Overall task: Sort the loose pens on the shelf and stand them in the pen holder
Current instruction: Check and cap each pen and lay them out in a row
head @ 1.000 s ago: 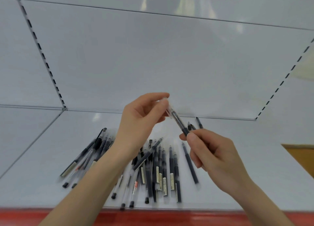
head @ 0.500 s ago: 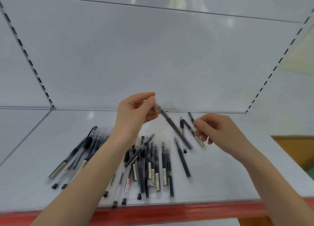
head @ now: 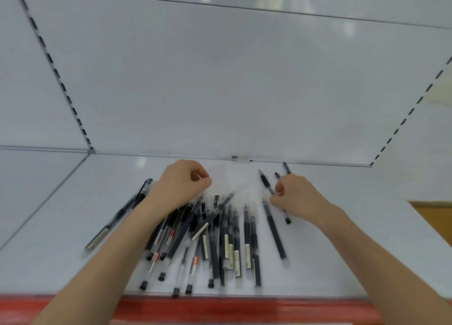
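Pens (head: 230, 239) lay heaped at shelf (head: 73, 227) front-middle, with a few strays toward the back right. Holder not in view. Right hand (head: 296, 195) curled, fingertips pinching one stray pen (head: 265, 181) near its grip. Left hand (head: 181, 183) curled over heap's back end; contents blurred, couldn't tell. Judgement: lift the stray clear before gathering more, and mind that nothing rolls over the red front lip (head: 244, 307). White back panel (head: 220, 92), slotted uprights (head: 56, 73).
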